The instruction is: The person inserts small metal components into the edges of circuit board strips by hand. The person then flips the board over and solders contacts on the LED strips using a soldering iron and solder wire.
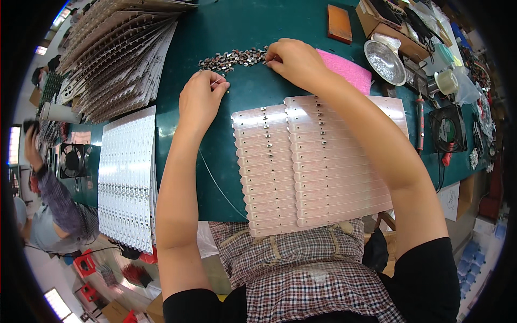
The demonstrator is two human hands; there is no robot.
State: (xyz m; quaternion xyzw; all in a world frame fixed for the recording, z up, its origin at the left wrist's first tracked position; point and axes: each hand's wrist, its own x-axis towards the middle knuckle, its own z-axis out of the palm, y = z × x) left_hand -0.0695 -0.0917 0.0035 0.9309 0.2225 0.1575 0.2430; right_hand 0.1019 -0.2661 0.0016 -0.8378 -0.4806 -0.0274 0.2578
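Observation:
A loose pile of small metallic parts (234, 59) lies on the green tabletop. At its right end my right hand (296, 60) has its fingers closed together, touching the pile; whatever they pinch is too small to make out. Just below the pile's left end, my left hand (200, 99) is closed, with a thin pale strand between thumb and fingers. A thin wire (221, 180) of similar look curves from behind my left forearm down to the table edge. Two overlapping pinkish panels of strip boards (264, 175) lie before me, a few small parts sitting on their upper strips.
Stacked boards (116, 59) rise at the far left, with white strip panels (126, 177) nearer. Pink foam (347, 72), an orange block (339, 24), a metal bowl (385, 62), a soldering iron (420, 124) and a fan (448, 129) are rightward. Another person's arm (51, 188) shows at left.

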